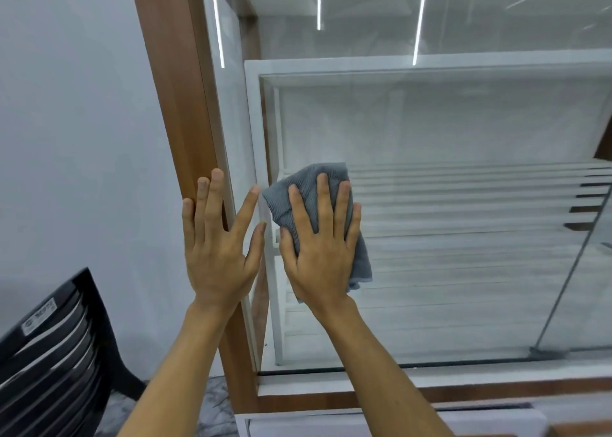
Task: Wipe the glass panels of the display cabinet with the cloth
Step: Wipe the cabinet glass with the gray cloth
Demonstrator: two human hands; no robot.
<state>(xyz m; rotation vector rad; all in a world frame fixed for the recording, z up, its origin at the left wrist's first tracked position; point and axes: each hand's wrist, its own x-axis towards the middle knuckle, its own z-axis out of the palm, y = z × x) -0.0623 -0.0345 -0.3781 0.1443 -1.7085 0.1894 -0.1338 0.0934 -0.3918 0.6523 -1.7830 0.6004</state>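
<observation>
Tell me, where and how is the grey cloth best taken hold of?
Pinch the grey cloth probably at its loose lower right corner, coming from the right. The right hand presses the rest flat against the glass panel, so only that hanging flap, and the top edge above the hand, stands free.

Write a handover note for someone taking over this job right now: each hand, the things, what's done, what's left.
Left hand: fingers straight, rests on the wooden frame.
Right hand: fingers straight, presses the grey cloth flat on the glass panel, near its left edge.
Done: cannot tell how much is wiped.
Left: likely the panel's stretch to the right and above.
</observation>
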